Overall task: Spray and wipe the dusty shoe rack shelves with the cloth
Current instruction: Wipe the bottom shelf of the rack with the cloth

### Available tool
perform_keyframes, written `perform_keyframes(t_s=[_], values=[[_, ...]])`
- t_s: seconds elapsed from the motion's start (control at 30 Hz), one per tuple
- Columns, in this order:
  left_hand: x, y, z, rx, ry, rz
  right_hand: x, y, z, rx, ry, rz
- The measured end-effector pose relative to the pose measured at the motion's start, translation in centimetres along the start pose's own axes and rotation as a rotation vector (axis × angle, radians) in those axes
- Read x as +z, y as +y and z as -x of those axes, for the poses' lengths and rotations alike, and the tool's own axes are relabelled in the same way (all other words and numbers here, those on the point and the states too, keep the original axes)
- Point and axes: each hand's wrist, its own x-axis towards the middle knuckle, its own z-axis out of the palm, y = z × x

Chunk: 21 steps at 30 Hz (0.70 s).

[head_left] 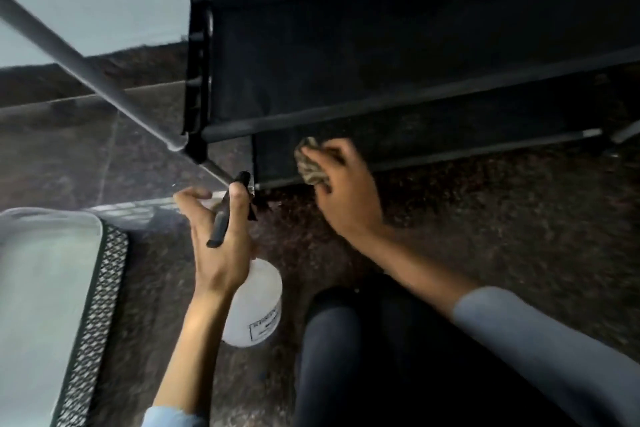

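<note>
The shoe rack [346,55] has black fabric shelves on a frame of grey and black tubes; it fills the upper right of the head view. My right hand [346,191] grips a crumpled patterned cloth [310,163] and presses it on the left end of the lowest shelf [433,142]. My left hand [218,246] holds a white spray bottle [256,305] by its black trigger head, nozzle towards the rack's front left corner. The bottle hangs just above the floor.
A grey rack tube [86,66] runs diagonally from the upper left to the rack's corner. A pale cushion with a patterned black-and-white edge [45,305] lies at the lower left. My dark-trousered knee [363,357] is at bottom centre on the dark speckled floor.
</note>
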Motion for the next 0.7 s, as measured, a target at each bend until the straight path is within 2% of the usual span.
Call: perform_keyframes(t_s=[0.07, 0.13, 0.17, 0.23, 0.3, 0.37, 0.4, 0.5, 0.53, 0.63, 0.7], values=[[-0.1, -0.9, -0.9, -0.049, 0.001, -0.022, 2.8, -2.2, -0.6, -0.102, -0.198, 0.113], [0.1, -1.4, -2.1, -0.123, -0.032, 0.048, 5.3, -3.4, -0.7, -0.096, -0.381, 0.249], [0.2, -1.5, -2.6, -0.144, -0.054, 0.095, 6.1, -3.5, -0.5, -0.081, -0.416, 0.325], [0.7, -1.1, -3.4, -0.146, -0.061, 0.119, 7.1, -3.0, -0.1, -0.128, -0.316, 0.454], [1.4, -0.9, -3.6, -0.152, -0.021, 0.14, 6.4, -2.1, 0.6, -0.14, -0.271, 0.418], [2.0, -0.7, -3.3, -0.166, 0.011, 0.165, 4.1, 0.4, 1.1, -0.001, -0.252, 0.331], [2.1, -0.7, -3.2, -0.16, 0.021, 0.165, 2.3, 2.0, 1.4, 0.09, -0.19, 0.287], [2.2, -0.5, -3.0, -0.143, 0.022, 0.112, -2.4, 6.4, 2.3, 0.35, 0.148, 0.209], [2.2, -0.6, -3.0, -0.147, 0.013, 0.098, -2.6, 6.9, 2.4, 0.402, 0.214, 0.179], [2.4, -0.7, -2.9, -0.168, -0.014, 0.088, 0.4, 4.3, 1.7, 0.399, 0.206, 0.071], [2.7, -0.7, -2.9, -0.18, -0.037, 0.085, 3.4, 1.4, 1.8, 0.261, 0.09, 0.04]])
